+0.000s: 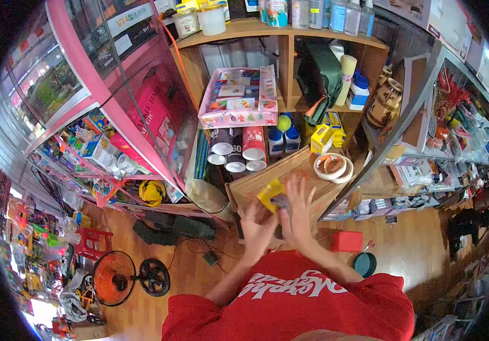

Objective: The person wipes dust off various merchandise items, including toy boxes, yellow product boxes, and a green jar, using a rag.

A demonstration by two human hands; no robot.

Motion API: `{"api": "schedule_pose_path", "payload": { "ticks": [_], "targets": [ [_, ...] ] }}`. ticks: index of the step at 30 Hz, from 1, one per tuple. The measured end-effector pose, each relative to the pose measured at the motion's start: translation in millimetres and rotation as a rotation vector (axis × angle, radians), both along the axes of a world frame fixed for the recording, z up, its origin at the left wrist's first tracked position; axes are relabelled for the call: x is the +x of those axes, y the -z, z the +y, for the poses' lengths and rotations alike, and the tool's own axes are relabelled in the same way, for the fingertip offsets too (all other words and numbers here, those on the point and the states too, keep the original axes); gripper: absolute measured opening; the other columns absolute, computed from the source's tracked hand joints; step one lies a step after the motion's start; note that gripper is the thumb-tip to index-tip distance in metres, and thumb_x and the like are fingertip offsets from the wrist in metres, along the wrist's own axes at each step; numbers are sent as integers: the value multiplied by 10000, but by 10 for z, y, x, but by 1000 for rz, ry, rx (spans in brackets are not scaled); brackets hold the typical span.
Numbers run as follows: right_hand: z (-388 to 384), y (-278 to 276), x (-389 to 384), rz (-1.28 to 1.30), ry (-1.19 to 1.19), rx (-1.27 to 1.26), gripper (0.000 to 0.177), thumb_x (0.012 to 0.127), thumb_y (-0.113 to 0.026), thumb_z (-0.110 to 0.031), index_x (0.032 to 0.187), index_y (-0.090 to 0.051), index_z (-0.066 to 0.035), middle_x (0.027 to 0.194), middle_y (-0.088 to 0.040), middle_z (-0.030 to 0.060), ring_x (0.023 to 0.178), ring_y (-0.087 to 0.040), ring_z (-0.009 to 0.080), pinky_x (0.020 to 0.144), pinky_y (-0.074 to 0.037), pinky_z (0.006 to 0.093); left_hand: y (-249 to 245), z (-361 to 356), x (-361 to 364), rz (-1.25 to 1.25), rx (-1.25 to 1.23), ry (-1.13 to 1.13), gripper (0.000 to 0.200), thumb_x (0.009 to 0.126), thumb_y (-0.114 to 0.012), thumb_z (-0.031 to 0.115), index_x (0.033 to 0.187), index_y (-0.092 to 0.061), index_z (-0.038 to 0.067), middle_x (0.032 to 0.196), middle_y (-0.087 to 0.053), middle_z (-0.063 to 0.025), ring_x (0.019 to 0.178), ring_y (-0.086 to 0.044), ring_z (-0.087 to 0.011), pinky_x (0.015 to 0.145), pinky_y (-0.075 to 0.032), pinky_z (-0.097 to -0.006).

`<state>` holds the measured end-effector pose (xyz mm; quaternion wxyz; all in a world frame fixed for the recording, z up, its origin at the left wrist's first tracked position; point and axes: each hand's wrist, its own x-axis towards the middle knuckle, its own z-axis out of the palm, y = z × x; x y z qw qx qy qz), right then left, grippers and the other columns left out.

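Note:
My left hand (257,230) is closed around the lower side of a small yellow box (269,196), which is tilted above the brown cardboard on the counter. My right hand (298,213) is beside the box, its fingers pointing up and slightly blurred. Bunched against its palm is a grey cloth (280,202) that touches the box. Motion blur hides the finer print on the box. Beyond my hands, several similar yellow boxes (325,138) are piled on the cardboard (244,190).
Rolls of tape (344,170) lie right of my hands. Behind are rolled tubes (254,143), a pink tray (238,118) of packets and blue-capped bottles (292,136). Glass cases flank the counter. On the floor are an orange fan (115,278) and a red box (347,241).

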<state>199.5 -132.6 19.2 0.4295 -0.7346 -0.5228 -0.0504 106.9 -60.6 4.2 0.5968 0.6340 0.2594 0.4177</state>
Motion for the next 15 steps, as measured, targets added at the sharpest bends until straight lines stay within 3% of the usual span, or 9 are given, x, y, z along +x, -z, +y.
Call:
{"api": "schedule_pose_path", "payload": {
  "ticks": [4,7,10,12,15],
  "targets": [
    [73,-173,235,72,-23,242,541,944,-330,-209,1431,-231,7,1498,-196,199,1393,-71,421,1080,53,591,71,-191,8,-105,-201,140,515,762,-700,-25,1232,-490,-44,1185,-570,-103,1056,-571,-156,900,-464,-278],
    [58,-175,133,9,-46,272,566,925,-351,-237,1427,-248,3,1497,-199,200,1390,-81,428,1082,56,590,-73,-112,-27,-4,-161,126,506,769,-672,-54,1236,-478,-52,1181,-574,-107,1047,-577,-153,895,-468,-274],
    [-47,-7,-139,-28,-106,107,605,866,-421,-248,1421,-297,-39,1499,-203,191,1388,-102,427,1059,64,639,-86,92,-97,-93,-248,34,476,772,-647,-74,1220,-487,-58,1156,-590,-102,1028,-586,-148,888,-471,-270],
    [-64,165,-208,-146,-94,83,607,849,-433,-221,1420,-307,-58,1503,-201,180,1391,-104,419,1042,67,666,-77,118,-142,-71,-179,53,468,770,-638,-79,1214,-492,-58,1144,-596,-98,1019,-589,-146,884,-473,-268],
    [-52,140,-23,-96,2,58,603,856,-432,-214,1423,-303,-58,1506,-189,181,1392,-92,422,1046,66,655,62,33,-162,-27,-97,122,449,781,-650,-61,1203,-497,-61,1139,-596,-101,1015,-588,-145,878,-476,-269]
  ]
}}
